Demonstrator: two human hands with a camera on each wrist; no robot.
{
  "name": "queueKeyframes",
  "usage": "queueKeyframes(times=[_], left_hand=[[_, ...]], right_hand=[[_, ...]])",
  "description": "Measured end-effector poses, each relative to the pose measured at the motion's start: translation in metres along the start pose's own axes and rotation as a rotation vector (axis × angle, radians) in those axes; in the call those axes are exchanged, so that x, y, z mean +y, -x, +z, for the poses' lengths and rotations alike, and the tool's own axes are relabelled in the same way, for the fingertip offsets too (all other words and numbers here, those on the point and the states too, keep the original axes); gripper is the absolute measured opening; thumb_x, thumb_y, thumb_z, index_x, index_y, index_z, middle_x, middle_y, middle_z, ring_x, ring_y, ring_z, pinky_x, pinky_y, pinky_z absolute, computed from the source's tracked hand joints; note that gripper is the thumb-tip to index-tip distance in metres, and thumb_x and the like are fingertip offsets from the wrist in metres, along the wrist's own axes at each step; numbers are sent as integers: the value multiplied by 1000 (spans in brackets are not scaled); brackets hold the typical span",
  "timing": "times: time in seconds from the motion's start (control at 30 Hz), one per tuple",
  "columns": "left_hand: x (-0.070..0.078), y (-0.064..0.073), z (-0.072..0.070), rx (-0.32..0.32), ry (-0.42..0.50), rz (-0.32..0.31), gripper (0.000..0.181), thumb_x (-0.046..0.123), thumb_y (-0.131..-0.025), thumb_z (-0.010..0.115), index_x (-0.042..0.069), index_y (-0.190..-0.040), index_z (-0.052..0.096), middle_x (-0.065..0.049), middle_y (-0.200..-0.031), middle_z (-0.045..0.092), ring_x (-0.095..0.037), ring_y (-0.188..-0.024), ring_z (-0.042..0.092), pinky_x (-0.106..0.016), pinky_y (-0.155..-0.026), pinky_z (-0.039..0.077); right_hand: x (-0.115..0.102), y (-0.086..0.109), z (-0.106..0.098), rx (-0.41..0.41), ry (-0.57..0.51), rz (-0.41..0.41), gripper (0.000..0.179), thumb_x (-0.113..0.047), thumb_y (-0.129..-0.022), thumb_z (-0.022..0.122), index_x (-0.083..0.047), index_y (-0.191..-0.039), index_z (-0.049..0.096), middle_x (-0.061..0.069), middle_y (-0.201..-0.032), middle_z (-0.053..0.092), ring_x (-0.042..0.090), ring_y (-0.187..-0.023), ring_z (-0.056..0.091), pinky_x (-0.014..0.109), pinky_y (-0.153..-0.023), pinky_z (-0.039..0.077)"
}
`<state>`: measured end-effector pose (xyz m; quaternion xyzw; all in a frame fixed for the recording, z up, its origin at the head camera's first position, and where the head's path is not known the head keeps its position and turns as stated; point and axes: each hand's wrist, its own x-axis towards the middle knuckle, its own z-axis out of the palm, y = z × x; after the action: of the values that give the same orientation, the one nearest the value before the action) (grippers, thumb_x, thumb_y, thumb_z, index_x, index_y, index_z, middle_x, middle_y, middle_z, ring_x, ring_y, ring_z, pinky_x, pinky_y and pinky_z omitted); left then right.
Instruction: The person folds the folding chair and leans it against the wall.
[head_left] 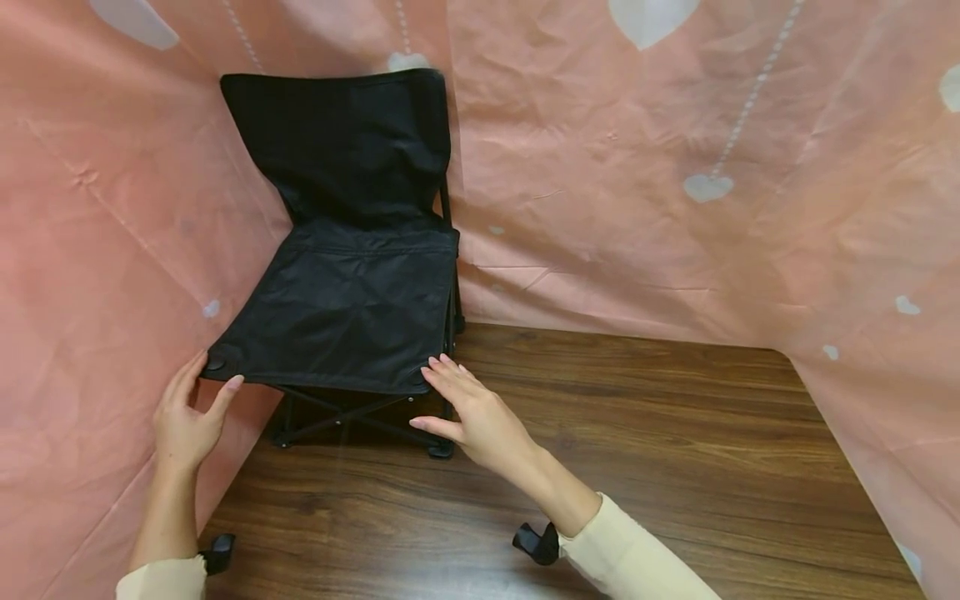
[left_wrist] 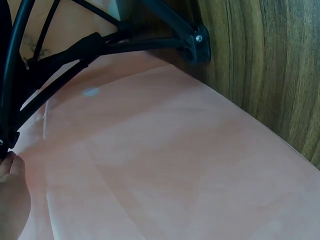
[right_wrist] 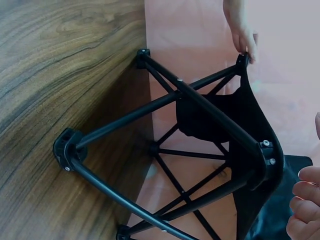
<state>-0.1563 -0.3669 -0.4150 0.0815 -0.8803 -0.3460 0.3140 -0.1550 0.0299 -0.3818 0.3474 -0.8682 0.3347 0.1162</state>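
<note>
A black folding chair [head_left: 352, 300] stands opened out, with fabric seat and backrest on a frame of crossed tubes. My left hand [head_left: 187, 417] is at its front left seat corner, fingertips touching the side and thumb near the front edge. In the right wrist view, that left hand [right_wrist: 241, 30] reaches the corner from above. My right hand [head_left: 480, 417] is at the front right corner, fingers extended by the seat edge and thumb spread below. The right wrist view shows several right-hand fingers [right_wrist: 305, 202] beside the seat, while the left wrist view catches only part of the left hand [left_wrist: 12, 200].
Pink cloth [head_left: 585, 183] with white hearts hangs behind and at both sides, close to the chair's left side. Brown wood-grain floor [head_left: 637, 417] lies below and to the right. Two black plastic pieces [head_left: 536, 543] show near the forearms.
</note>
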Motion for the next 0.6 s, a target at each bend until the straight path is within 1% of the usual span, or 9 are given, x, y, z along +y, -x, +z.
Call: queueKeyframes(times=[0.07,0.1,0.17,0.27,0.33,0.47,0.53,0.6], left_hand=[[-2,0,2,33,-2,23,62,24,-87,72,16,-144,49,-10,-147,49,-27,-138,43,-14,-112,29],[-3,0,3,47,-3,34,62,22,-86,74,16,-143,50,-10,-146,50,-23,-137,44,-8,-108,29],[-6,0,5,74,10,54,60,19,-86,75,16,-141,52,-11,-144,52,-11,-135,46,0,-102,28],[-10,-1,7,114,38,83,57,13,-84,76,14,-138,56,-12,-140,55,8,-126,45,1,-99,32],[-12,-1,8,129,42,89,55,13,-84,75,15,-136,57,-13,-138,57,16,-121,42,1,-99,34],[-14,-3,10,139,28,91,54,15,-84,77,15,-135,59,-12,-136,58,20,-119,40,1,-98,34],[-15,-5,11,145,31,99,54,14,-83,77,14,-134,59,-13,-135,59,20,-119,40,1,-98,34],[-17,-6,12,155,37,111,54,11,-82,78,13,-133,60,-14,-134,60,20,-119,41,1,-98,34]], right_hand=[[0,-1,2,-8,4,5,65,-41,-89,66,-5,-141,50,11,-146,50,21,-142,38,36,-118,29],[1,-1,3,-11,5,8,65,-42,-89,66,-5,-141,50,10,-146,50,22,-142,38,36,-118,30],[1,-2,5,-18,8,10,65,-42,-89,65,-5,-141,50,10,-146,50,22,-142,38,36,-118,30],[2,-3,8,-36,5,28,65,-43,-89,65,-6,-141,51,10,-147,49,21,-143,38,36,-117,32],[2,-3,10,-47,4,40,66,-44,-89,65,-7,-141,51,9,-148,48,19,-143,37,36,-117,33],[2,-5,15,-44,10,34,65,-44,-89,65,-6,-141,51,9,-147,49,19,-142,38,34,-117,31],[2,-6,17,-19,24,10,63,-41,-89,65,-5,-139,52,11,-145,51,20,-141,41,35,-117,33],[4,-8,20,25,43,-23,57,-37,-90,66,-4,-136,56,12,-142,54,22,-138,45,35,-114,36]])
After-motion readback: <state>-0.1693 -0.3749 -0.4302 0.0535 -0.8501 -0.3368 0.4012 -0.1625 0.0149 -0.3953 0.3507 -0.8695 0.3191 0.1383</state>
